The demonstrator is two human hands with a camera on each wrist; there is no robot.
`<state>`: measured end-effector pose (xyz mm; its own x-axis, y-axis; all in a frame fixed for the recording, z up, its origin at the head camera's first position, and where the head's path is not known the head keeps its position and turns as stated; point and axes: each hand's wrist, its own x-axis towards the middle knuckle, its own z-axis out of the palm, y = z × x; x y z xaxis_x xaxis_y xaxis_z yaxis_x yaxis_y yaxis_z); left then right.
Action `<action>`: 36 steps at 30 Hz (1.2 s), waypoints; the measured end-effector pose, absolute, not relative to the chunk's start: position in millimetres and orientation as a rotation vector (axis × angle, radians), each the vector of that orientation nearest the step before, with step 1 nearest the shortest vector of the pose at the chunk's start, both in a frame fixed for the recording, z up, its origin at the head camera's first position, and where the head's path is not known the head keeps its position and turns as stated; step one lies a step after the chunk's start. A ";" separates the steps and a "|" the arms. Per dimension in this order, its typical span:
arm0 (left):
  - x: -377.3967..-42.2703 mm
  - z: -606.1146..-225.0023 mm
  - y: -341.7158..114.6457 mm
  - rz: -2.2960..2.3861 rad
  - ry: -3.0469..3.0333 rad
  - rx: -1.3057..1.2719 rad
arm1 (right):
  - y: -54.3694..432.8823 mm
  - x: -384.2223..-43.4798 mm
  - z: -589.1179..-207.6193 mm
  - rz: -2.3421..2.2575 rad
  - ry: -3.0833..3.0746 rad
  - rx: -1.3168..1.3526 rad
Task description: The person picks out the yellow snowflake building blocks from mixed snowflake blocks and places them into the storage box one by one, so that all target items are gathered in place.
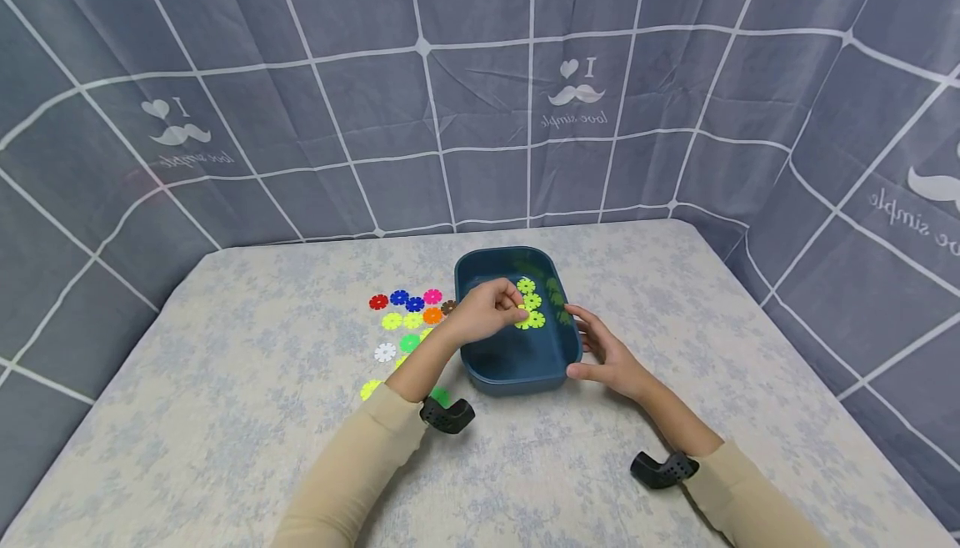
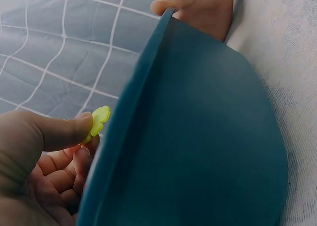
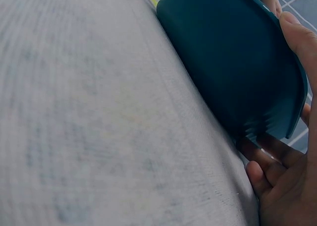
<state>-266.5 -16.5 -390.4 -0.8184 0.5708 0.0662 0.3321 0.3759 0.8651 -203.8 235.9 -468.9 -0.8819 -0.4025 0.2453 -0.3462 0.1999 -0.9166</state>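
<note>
Dark blue-green is the bin (image 1: 517, 386), a rectangle with rounded corners which stands upright on the worktop (image 1: 225, 431). Its long axis runs away from the person, with the far end leaning slightly to the left. The left hand (image 1: 486, 313) is above the inside of the bin, having come over its left side, and the fingers point to the right. Its grip is closed to a narrow pinch: thumb and forefinger have hold of one yellow-green piece (image 2: 101, 119), flat and with a petalled edge. In the left wrist view this piece is tilted, its free edge pointing up and to the right, near the rim; because it is round, I cannot tell a long axis for it. Below and beside the fingertips, a small group of yellow-green discs (image 1: 532, 301) lies in the bin. The right hand (image 1: 613, 364) holds the near right corner; here the grip is wide, the thumb at the rim and the bent fingers against the outer wall. To the left of the bin lie loose discs, among them a red disc (image 1: 378, 302), a pink disc (image 1: 432, 296), an orange disc (image 1: 432, 315) and a white disc (image 1: 386, 352). Behind the worktop hangs a grey-blue curtain (image 1: 480, 89) with white lines.
</note>
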 end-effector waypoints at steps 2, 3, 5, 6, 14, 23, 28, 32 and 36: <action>-267.5 -391.5 -14.1 1.394 2.402 0.804 | 235.8 -204.1 -469.0 -1.798 2.408 -0.742; -268.1 -391.8 -12.7 1.384 2.405 0.805 | 235.8 -204.3 -469.1 -1.793 2.414 -0.739; -269.2 -392.1 -9.9 1.364 2.408 0.809 | 235.8 -204.6 -469.0 -1.782 2.426 -0.735; -270.1 -392.7 -8.4 1.355 2.406 0.813 | 235.9 -204.4 -468.8 -1.778 2.430 -0.735; -277.4 -397.0 2.2 1.256 2.389 0.832 | 235.9 -204.7 -469.0 -1.790 2.413 -0.712; -284.4 -400.2 8.2 1.152 2.383 0.791 | 235.9 -205.8 -471.8 -1.798 2.406 -0.759; -288.0 -402.1 12.5 1.105 2.371 0.779 | 236.6 -205.5 -471.8 -1.803 2.391 -0.764; -291.2 -403.7 14.8 1.088 2.363 0.776 | 237.2 -205.3 -471.3 -1.798 2.401 -0.761; -294.0 -406.9 16.9 1.054 2.368 0.776 | 237.1 -204.9 -470.4 -1.791 2.412 -0.760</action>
<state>-294.0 16.9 -406.9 -0.7497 0.6430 -0.1566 0.3138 0.5538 0.7713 -204.9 237.1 -470.4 -0.8790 -0.4060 0.2500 -0.3567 0.2119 -0.9099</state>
